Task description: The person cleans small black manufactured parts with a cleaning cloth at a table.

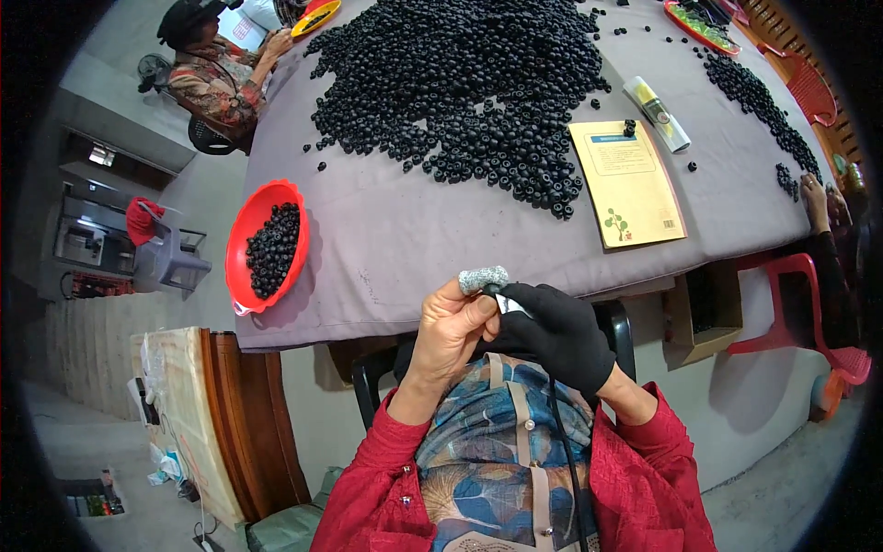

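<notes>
My left hand point(449, 324) is bare except for a speckled grey finger sleeve point(485, 279) on the index finger. Thumb and index finger pinch a small black bead-like piece point(491, 289), partly hidden. Against it presses my right hand point(565, 339) in a black glove, its fingers closed around something I cannot make out; a small white patch point(510, 306) shows at its thumb. Both hands meet above my lap at the table's near edge. Beyond them a large heap of black bead-like pieces point(469, 83) spreads over the grey tablecloth point(395, 248).
Left of my hands stands a red plastic bowl point(238, 244) with black pieces inside. A yellow booklet point(635, 198) and a white-and-yellow tube point(657, 114) lie to the right. Co-workers sit at the far left point(216, 83) and right edge point(814, 202). A cardboard box point(681, 322) stands below the table.
</notes>
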### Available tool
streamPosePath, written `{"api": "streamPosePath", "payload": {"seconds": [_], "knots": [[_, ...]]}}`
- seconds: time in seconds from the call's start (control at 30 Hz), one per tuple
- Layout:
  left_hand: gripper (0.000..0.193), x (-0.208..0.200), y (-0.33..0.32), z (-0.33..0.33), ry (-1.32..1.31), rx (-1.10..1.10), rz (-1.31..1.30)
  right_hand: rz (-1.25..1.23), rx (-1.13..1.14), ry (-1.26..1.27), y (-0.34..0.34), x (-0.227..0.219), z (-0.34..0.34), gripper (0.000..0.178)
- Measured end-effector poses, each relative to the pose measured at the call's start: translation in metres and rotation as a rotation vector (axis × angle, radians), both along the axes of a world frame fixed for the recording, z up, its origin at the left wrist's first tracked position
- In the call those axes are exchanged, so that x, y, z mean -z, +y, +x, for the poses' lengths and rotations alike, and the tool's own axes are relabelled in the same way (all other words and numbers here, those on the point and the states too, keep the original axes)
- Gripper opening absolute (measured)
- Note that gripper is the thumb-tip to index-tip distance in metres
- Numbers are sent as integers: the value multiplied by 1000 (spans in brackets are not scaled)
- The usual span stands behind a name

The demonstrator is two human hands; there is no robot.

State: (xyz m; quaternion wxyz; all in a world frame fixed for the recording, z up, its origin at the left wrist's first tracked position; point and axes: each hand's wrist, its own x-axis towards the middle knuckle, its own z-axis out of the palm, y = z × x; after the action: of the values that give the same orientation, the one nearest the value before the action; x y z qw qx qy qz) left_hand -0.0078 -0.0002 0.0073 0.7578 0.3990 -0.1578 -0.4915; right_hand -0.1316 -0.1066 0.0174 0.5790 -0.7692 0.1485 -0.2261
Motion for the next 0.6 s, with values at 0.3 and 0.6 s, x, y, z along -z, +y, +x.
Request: {"api": "streamPosePath", "payload": {"seconds": [0.3,0.6], "knots": [[20,-2,-1,-1,-46,-7,6,-49,1,3,0,-1,-1,34],[21,-2,-1,-1,-81,-12,34,17,7,-7,0,-1,0,31]]}}
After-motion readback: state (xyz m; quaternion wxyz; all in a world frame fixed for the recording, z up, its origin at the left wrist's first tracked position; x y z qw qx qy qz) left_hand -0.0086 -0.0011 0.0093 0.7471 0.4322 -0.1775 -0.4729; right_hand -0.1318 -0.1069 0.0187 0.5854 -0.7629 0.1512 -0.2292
